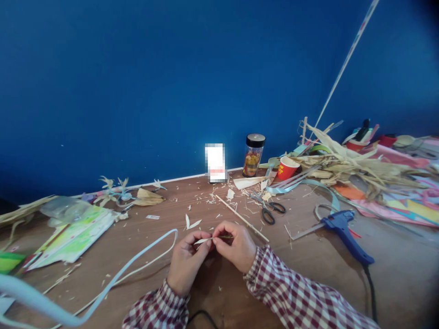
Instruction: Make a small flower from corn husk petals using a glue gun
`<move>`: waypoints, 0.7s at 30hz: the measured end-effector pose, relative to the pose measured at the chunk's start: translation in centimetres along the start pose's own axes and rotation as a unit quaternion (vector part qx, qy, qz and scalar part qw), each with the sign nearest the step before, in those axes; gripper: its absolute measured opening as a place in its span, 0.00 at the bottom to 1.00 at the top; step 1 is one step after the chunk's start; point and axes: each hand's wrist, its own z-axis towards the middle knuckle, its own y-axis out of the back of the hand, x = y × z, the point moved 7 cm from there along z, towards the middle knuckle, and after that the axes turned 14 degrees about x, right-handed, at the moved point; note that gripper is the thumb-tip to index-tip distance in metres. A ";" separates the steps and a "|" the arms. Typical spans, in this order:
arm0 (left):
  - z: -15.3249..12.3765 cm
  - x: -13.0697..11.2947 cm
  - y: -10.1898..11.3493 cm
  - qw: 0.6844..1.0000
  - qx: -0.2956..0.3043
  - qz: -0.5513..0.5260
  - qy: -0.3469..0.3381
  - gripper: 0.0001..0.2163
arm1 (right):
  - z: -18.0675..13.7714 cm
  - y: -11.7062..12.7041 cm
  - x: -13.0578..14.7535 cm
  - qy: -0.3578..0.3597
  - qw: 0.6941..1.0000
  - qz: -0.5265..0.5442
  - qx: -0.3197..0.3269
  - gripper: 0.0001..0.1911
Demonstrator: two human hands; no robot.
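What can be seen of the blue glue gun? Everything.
The glue gun has a blue, plastic-looking body and handle, with a red part beside the handle, possibly the trigger. A thin pale stick juts left from the body. A black cord leaves the handle's end, toward the bottom edge. It appears to lie on its side on the brown tabletop, right of and apart from the right hand. A light-blue ribbon comes close behind; contact is unclear.

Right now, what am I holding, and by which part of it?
A pale, leaf-shaped, husk-like piece, pinched near one end, where your left hand and right hand meet.
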 end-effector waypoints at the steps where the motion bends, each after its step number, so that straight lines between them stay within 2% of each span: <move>1: 0.0 0.0 0.0 1.000 0.001 0.001 -0.001 0.06 | 0.0 0.0 0.0 -0.001 1.000 0.000 0.002 0.02; 21: -0.1 -0.2 -0.1 1.000 0.003 0.023 0.006 0.06 | 0.0 -0.3 0.0 -0.009 1.000 -0.006 0.003 0.03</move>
